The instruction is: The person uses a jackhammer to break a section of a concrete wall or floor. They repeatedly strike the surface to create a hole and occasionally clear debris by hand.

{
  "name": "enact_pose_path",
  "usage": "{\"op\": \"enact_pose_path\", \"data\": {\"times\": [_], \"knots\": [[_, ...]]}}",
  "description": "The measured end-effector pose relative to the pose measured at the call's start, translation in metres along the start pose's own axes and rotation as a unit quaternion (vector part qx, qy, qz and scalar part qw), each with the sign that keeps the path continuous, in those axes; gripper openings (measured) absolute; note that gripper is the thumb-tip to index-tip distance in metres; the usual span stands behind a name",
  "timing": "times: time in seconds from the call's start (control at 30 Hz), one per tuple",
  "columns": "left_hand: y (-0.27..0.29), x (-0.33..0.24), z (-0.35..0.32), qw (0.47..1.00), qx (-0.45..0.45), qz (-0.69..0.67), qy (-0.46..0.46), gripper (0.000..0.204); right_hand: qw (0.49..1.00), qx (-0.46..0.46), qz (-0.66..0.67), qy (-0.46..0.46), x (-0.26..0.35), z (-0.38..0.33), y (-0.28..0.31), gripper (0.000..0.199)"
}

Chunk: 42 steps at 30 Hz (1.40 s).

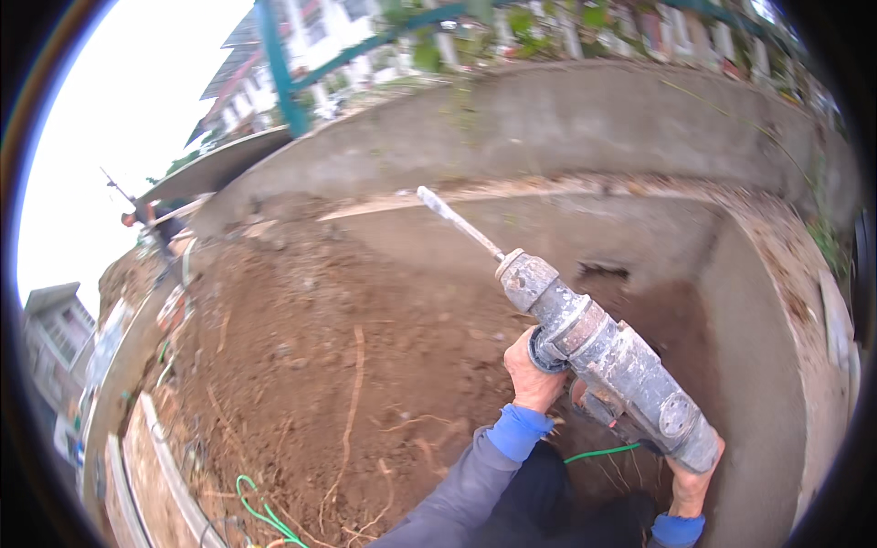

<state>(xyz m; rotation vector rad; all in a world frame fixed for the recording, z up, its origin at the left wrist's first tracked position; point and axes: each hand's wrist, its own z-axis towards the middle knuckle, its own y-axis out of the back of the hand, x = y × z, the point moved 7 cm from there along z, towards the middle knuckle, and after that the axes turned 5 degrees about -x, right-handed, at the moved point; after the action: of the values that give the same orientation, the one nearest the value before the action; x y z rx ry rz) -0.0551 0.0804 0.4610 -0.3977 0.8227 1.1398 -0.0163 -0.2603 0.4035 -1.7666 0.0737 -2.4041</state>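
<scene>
A grey, dust-covered demolition hammer (621, 361) is held up in both hands, slanting from lower right to upper left. Its chisel bit (461, 222) points up toward the concrete ledge and touches nothing that I can make out. My left hand (533, 374) wraps round the side handle near the front of the body. At the back end, my right hand (692, 477) grips the rear of the hammer, its fingers mostly hidden behind the housing. Both arms wear dark sleeves with blue cuffs. A green cable (603, 452) runs below the hammer's body.
Brown loose soil (301, 365) with thin roots slopes on the left. A concrete wall (585, 114) curves across the back; a lower concrete wall (763, 338) stands at right. Green cable loops (265, 516) and wooden boards (164, 475) lie lower left. Another person (151, 219) is far left.
</scene>
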Motion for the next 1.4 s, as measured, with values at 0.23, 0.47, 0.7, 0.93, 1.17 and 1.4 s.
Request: {"op": "enact_pose_path", "data": {"times": [0.23,0.47,0.7,0.93,1.17,1.4], "knots": [[0.219,0.021,0.116,0.905,-0.198,0.376,0.031,0.018,0.942,0.294,0.116,-0.111,0.036,0.068,-0.275,0.034],[0.273,0.084,0.137,0.767,-0.090,0.633,-0.045,0.042,0.818,0.143,-0.432,0.352,0.000,0.043,-0.262,0.083],[0.141,0.032,0.086,0.892,-0.017,0.377,-0.247,0.015,0.823,0.139,-0.455,0.310,-0.022,0.033,-0.204,0.072],[-0.035,0.016,-0.059,0.858,0.478,-0.069,0.174,0.034,0.821,0.091,-0.443,0.347,-0.022,0.022,-0.184,0.038],[-0.068,0.011,-0.088,0.809,0.575,-0.053,0.107,0.018,0.847,0.119,-0.445,0.266,-0.061,0.020,-0.148,0.041],[-0.089,0.076,-0.049,0.828,0.532,0.166,-0.060,0.020,0.809,0.273,-0.512,-0.095,-0.222,0.011,-0.102,0.053]]}}
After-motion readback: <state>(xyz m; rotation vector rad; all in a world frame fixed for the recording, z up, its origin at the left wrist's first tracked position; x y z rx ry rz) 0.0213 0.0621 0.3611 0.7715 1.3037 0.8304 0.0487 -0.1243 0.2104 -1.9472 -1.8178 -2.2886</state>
